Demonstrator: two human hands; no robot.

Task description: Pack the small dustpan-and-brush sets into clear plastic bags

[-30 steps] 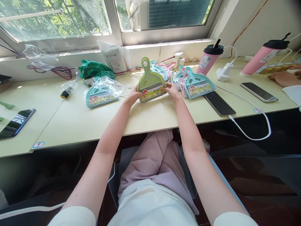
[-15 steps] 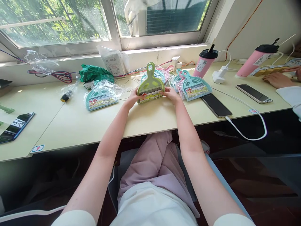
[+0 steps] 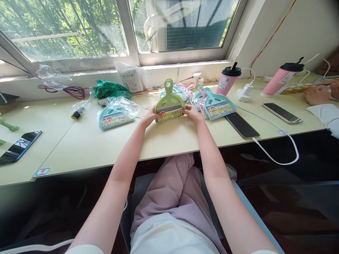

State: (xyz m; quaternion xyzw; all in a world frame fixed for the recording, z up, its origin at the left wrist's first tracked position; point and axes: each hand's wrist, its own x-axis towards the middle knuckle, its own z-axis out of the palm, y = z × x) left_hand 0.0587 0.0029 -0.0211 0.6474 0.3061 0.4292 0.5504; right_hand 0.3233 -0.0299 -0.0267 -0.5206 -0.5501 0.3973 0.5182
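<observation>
A green mini dustpan-and-brush set (image 3: 170, 100) with a printed label stands upright, handle up, between my hands at the middle of the table. My left hand (image 3: 149, 118) grips its left lower edge, the thumb across the label. On the opposite edge my right hand (image 3: 192, 113) pinches the set. A blue dustpan set (image 3: 116, 116) in clear plastic lies to the left of my left hand. Right of my right hand lies another blue dustpan set (image 3: 218, 105), with pink and blue ones stacked behind it. More pink and blue sets lie partly hidden behind the green one.
A phone on a white cable (image 3: 242, 125) and a second phone (image 3: 282, 113) lie on the right. Pink cups (image 3: 225, 84) stand behind. A screwdriver (image 3: 77, 114), a green bag (image 3: 111, 89) and wires are at left. Another person's hand (image 3: 317, 95) rests at far right.
The view has tilted up slightly, so the table sits lower in the picture. Both hands still hold the green set in about the same place.
</observation>
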